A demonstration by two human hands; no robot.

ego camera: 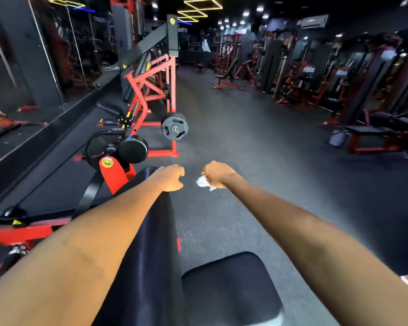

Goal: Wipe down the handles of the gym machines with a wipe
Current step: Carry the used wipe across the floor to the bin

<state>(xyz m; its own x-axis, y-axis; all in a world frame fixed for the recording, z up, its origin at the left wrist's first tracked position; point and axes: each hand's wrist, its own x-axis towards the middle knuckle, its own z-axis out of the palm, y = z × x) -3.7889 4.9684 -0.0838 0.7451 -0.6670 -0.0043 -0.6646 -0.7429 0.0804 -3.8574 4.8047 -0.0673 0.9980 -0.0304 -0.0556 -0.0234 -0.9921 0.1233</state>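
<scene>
So right now I've got both arms stretched out over the padded bench (151, 231), and honestly it looks like I'm between handles, not actually wiping anything. My right hand (218, 174) has the white wipe (203, 182) bunched up in it, fingers curled tight around it, with a bit poking out on the inner side. My left hand (171, 177) hangs just above the far end of the bench pad, fingers loosely curled on nothing. The two hands are near each other but not touching.

Next move, I reckon, is picking a grip to hit. The closest candidate is the red plate-loaded machine (151, 90) ahead on the left, with its black weight plate (174, 126) hanging off the side. I can't make out a clear handle from here, so I'd need to step closer and look.

Floor is dark speckled rubber (257, 149). Room's dim, yellow ceiling light frames (203, 5) overhead, mirror wall (33, 55) on the left, rows of red and black machines (327, 78) along the right.
</scene>
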